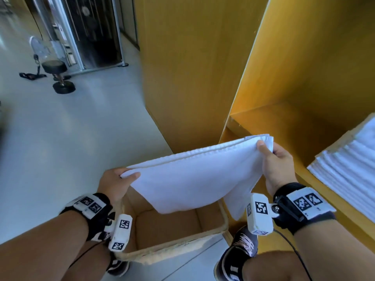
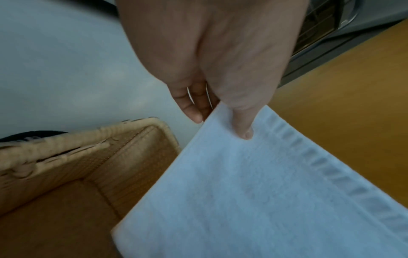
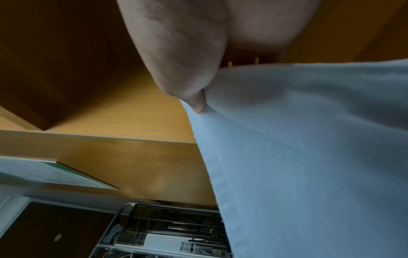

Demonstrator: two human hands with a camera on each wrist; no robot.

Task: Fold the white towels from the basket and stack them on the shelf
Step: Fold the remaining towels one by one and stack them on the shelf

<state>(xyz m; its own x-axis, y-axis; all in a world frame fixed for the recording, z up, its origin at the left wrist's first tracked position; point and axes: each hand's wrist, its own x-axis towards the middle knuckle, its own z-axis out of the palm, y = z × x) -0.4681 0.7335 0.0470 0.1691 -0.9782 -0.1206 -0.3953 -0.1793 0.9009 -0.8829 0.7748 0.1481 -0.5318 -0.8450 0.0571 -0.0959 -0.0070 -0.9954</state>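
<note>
A white towel (image 1: 188,177) hangs doubled over in the air above the wicker basket (image 1: 170,252). My left hand (image 1: 119,179) pinches its left corner between thumb and fingers; the thumb lies on the towel (image 2: 253,192) in the left wrist view. My right hand (image 1: 274,161) pinches the right corners, higher and close to the yellow wooden shelf (image 1: 274,110). The right wrist view shows the thumb pressed into the towel (image 3: 309,157). A stack of folded white towels (image 1: 349,165) lies on the shelf at the right. The basket (image 2: 77,165) interior shows only its brown lining.
The wooden shelf unit's side panel (image 1: 182,67) stands just beyond the towel. Grey floor (image 1: 71,138) stretches to the left, with a black dumbbell (image 1: 58,78) and a metal machine (image 1: 91,31) far off. My shoes (image 1: 241,248) stand beside the basket.
</note>
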